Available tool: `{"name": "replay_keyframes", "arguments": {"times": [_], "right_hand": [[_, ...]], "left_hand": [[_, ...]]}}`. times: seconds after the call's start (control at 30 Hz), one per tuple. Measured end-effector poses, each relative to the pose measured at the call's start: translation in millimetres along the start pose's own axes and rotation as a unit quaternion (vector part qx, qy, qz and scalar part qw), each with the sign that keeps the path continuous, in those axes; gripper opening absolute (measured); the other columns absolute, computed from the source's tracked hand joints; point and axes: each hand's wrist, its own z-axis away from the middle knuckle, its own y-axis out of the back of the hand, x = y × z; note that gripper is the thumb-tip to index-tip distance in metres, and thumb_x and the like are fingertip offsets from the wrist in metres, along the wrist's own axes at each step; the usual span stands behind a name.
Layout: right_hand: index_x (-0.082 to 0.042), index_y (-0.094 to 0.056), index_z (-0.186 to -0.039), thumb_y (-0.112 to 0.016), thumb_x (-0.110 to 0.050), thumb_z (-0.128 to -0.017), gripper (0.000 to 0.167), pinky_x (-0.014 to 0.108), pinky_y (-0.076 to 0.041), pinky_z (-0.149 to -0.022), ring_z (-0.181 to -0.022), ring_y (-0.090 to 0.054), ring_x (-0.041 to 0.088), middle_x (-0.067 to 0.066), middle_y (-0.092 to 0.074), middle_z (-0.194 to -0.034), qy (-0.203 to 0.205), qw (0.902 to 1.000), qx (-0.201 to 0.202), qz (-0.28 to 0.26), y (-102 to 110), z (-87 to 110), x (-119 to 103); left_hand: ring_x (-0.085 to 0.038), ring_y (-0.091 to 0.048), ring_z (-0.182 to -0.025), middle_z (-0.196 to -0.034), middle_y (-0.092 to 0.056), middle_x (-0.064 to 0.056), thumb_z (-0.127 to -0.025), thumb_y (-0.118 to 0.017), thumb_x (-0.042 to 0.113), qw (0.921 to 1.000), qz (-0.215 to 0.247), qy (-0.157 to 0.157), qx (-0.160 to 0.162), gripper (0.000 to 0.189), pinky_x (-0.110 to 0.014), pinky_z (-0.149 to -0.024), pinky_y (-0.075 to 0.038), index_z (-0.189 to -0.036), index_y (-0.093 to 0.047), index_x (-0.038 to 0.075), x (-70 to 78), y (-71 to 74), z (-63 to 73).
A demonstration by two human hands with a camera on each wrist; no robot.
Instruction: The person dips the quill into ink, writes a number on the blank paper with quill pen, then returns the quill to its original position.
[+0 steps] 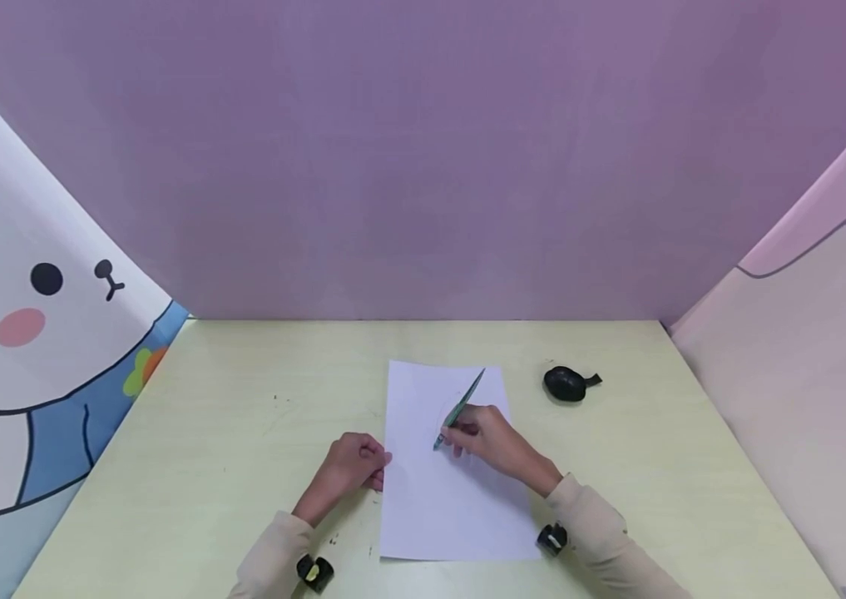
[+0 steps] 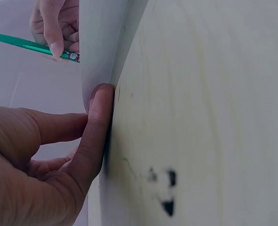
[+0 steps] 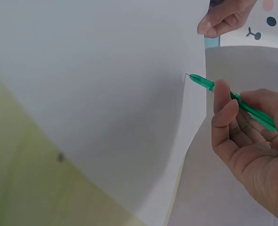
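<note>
A white sheet of paper lies upright on the table in front of me. My left hand pinches its left edge between thumb and fingers; in the left wrist view that edge is bent up a little at the fingertips. My right hand grips a green pen over the middle of the sheet. In the right wrist view the pen has its tip right at the paper, where a thin line starts. A faint curved line also shows beside the pen in the head view.
To the right of the sheet, a black rounded object with a short tab rests on the pale wooden table. Small dark marks dot the tabletop near my left hand. A purple wall rises behind the table.
</note>
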Motion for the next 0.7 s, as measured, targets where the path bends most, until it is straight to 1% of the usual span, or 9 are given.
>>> {"name": "replay_keyframes", "arguments": {"times": [0.13, 0.37, 0.7], "right_hand": [[0.0, -0.076, -0.098, -0.065, -0.011, -0.103, 0.016, 0.022, -0.054, -0.06, -0.071, -0.07, 0.019, 0.012, -0.075, -0.085, 0.001, 1.0, -0.001, 0.0, 0.5, 1.6, -0.8], [-0.001, -0.077, -0.097, -0.066, -0.011, -0.103, 0.016, 0.021, -0.052, -0.059, -0.071, -0.071, 0.024, 0.012, -0.075, -0.082, -0.004, 1.0, -0.002, 0.0, 0.5, 5.3, -2.3], [-0.001, -0.076, -0.097, -0.066, -0.013, -0.103, 0.017, 0.022, -0.053, -0.06, -0.071, -0.07, 0.02, 0.011, -0.074, -0.08, -0.009, 0.9999, -0.004, -0.005, 1.9, 9.9, -0.2]], "left_hand": [[-0.015, -0.07, -0.055, -0.069, -0.07, -0.009, -0.098, -0.068, 0.003, 1.0, -0.003, -0.001, 0.003, 0.011, -0.03, -0.061, -0.062, -0.092, -0.067, -0.006, 1.4, 0.8, 1.0], [-0.018, -0.071, -0.056, -0.069, -0.07, -0.009, -0.098, -0.069, 0.005, 0.9999, -0.011, -0.006, 0.004, 0.012, -0.03, -0.062, -0.062, -0.092, -0.068, -0.005, 2.4, 1.3, 1.9], [-0.019, -0.071, -0.057, -0.07, -0.07, -0.01, -0.098, -0.069, 0.004, 0.9999, -0.007, -0.007, 0.005, 0.012, -0.032, -0.062, -0.063, -0.093, -0.068, -0.007, 1.0, 1.7, 2.1]]}}
